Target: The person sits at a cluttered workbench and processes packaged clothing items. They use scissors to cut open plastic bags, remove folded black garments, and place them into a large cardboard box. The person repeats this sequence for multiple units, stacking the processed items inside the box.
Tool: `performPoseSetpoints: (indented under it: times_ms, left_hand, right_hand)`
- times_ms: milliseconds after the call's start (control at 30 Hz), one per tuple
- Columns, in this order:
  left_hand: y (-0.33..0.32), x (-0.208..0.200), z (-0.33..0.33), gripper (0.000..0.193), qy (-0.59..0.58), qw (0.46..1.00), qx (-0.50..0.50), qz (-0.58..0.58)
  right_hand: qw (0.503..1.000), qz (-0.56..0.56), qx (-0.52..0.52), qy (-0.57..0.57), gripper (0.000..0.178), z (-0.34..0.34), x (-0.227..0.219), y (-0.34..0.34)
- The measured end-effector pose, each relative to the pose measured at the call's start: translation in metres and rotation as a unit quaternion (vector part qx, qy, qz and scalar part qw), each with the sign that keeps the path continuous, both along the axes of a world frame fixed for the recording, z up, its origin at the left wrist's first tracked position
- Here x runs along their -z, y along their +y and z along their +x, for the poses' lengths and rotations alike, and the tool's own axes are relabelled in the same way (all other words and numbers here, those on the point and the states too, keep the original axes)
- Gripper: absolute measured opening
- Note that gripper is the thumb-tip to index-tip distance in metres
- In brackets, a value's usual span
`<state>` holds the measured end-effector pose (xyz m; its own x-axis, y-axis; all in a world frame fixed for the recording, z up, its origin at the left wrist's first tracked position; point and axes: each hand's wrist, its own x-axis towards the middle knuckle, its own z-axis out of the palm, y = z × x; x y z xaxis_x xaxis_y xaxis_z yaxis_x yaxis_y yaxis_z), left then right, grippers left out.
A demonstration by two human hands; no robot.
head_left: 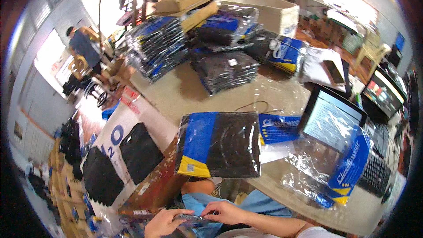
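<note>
Low over my lap, my left hand (166,223) and my right hand (224,212) come together on a clear plastic bag (191,221). Thumb and fingers of each hand pinch its edge; the lower part of the bag is cut off by the frame. In front of them, at the table's near edge, lies a flat packed dark garment (229,145) in a clear bag with a blue and yellow panel. Two folded black cloth pieces (141,152) rest on a white printed sheet (164,128) to the left.
Stacks of bagged garments (158,46) stand at the table's back, before an open carton (269,11). On the right are a tablet (332,117), empty printed bags (348,172), a keyboard (374,174), a phone (334,71) and a monitor (384,89). Another person (83,48) stands far left.
</note>
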<state>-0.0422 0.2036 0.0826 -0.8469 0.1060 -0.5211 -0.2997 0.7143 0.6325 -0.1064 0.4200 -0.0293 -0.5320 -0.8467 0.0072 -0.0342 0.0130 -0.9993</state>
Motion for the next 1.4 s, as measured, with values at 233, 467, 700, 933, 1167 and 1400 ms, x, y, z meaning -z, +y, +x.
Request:
performPoseSetpoints:
  times_ms: [233,467,700,933,1167,1400]
  left_hand:
    - [-0.001,0.026,0.003,0.026,0.020,0.999,-0.018,0.023]
    - [-0.023,0.040,0.014,0.027,0.071,0.992,-0.028,-0.103]
    - [-0.015,-0.011,0.007,0.043,0.230,0.965,0.002,-0.123]
    - [-0.045,-0.039,0.016,0.034,0.105,0.958,0.163,-0.213]
    - [-0.005,-0.015,-0.009,0.033,0.113,0.987,0.072,-0.094]
    - [-0.032,0.014,0.006,0.035,0.090,0.986,-0.121,0.068]
  right_hand:
    - [1.000,-0.014,0.019,0.017,0.020,0.004,0.011,0.006]
    - [0.976,-0.116,0.158,-0.099,0.011,0.021,0.005,0.006]
    - [0.958,-0.123,0.187,0.181,0.011,0.000,-0.071,0.047]
    - [0.917,-0.093,0.291,0.255,0.015,0.009,-0.073,0.054]
    - [0.987,-0.057,0.148,-0.040,0.057,0.005,-0.012,0.030]
    - [0.900,-0.106,0.153,-0.395,0.058,0.009,-0.048,0.010]
